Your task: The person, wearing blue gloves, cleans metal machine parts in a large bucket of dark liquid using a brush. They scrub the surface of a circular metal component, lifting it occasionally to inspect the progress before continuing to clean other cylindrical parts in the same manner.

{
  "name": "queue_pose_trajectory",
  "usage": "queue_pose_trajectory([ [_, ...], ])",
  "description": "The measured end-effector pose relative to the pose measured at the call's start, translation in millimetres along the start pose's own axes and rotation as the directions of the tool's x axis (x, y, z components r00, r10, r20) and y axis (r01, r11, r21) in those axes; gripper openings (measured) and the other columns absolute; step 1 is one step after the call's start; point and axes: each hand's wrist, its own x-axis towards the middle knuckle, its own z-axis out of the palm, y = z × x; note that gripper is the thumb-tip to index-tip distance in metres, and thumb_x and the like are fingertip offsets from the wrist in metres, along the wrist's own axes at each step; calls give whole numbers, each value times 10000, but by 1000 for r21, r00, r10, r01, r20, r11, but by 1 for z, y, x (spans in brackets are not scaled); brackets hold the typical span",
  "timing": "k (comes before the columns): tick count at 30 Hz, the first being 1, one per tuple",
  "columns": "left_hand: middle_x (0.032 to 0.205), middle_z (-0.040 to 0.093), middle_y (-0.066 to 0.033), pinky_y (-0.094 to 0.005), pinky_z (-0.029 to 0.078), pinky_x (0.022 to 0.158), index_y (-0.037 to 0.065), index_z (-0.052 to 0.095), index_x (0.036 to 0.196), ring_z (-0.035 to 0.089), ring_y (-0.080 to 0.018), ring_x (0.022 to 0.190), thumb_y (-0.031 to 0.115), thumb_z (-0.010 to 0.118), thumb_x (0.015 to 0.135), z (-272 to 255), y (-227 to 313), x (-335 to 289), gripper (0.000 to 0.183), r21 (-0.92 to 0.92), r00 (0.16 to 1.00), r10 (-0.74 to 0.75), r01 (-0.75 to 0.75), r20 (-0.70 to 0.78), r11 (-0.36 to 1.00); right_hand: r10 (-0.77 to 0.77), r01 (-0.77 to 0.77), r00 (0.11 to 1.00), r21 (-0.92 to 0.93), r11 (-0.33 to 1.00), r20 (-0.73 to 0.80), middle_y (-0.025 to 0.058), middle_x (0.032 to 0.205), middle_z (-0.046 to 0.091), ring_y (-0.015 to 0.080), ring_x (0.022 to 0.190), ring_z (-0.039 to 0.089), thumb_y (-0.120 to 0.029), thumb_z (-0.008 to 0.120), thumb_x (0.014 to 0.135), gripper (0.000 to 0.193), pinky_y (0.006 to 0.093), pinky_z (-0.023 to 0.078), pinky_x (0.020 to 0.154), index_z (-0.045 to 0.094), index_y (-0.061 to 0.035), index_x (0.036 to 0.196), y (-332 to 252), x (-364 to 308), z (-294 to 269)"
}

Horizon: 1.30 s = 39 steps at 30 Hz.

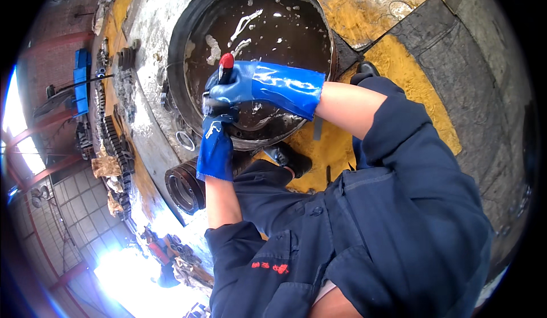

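Observation:
Both my hands wear long blue rubber gloves and meet over a large round tub (176, 62) of dark, murky liquid with foam patches on it. My right hand (231, 87) reaches in from the right and is closed around a tool handle (227, 63), black with a red end pointing up. The tool's working end is hidden, so its kind does not show. Just below, my left hand (219, 124) is closed against a small dark piece (214, 106), its shape mostly covered by the gloves. The two hands are touching or nearly so.
Thick metal rings (185, 188) stand beside the tub's near left edge, with a thinner ring (185, 141) close by. Chain-like metal parts (114, 141) line the far left. Yellow boards (410, 84) and grey mats (456, 50) cover the floor; my shoe (290, 159) is near the tub.

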Motion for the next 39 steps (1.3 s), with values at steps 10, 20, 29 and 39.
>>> queue_pose_trajectory([
  [10,1159,748,-191,-374,597,988,-57,611,1385,739,-302,1074,-72,652,751,22,-28,35,636,-636,885,-466,365,10,680,284,-328,825,-5,944,-488,56,756,742,156,712,697,-380,640,1019,340,338,543,713,776,-97,891,60,20,-48],
  [20,1268,730,-184,-402,473,1119,-18,650,1274,674,-281,1207,182,489,1035,24,-7,14,350,-423,998,-53,60,30,904,111,-89,967,104,991,-229,63,856,727,146,811,659,-381,677,1006,312,365,523,778,749,-84,946,51,19,-20],
  [29,1186,761,-194,-347,614,894,-23,538,1454,753,-279,1019,-119,697,738,27,-9,32,740,-665,876,-483,355,-9,657,431,-480,721,58,876,-543,269,1121,766,411,1077,746,-389,632,949,461,464,578,932,768,-13,1179,65,-3,-43],
  [39,1143,764,-184,-361,589,929,-52,591,1406,745,-268,1001,-6,664,800,27,-27,32,611,-593,895,-446,346,-25,727,-36,111,898,148,983,-438,105,771,721,159,752,688,-240,621,1001,244,389,518,710,741,-37,935,43,-19,7],
])
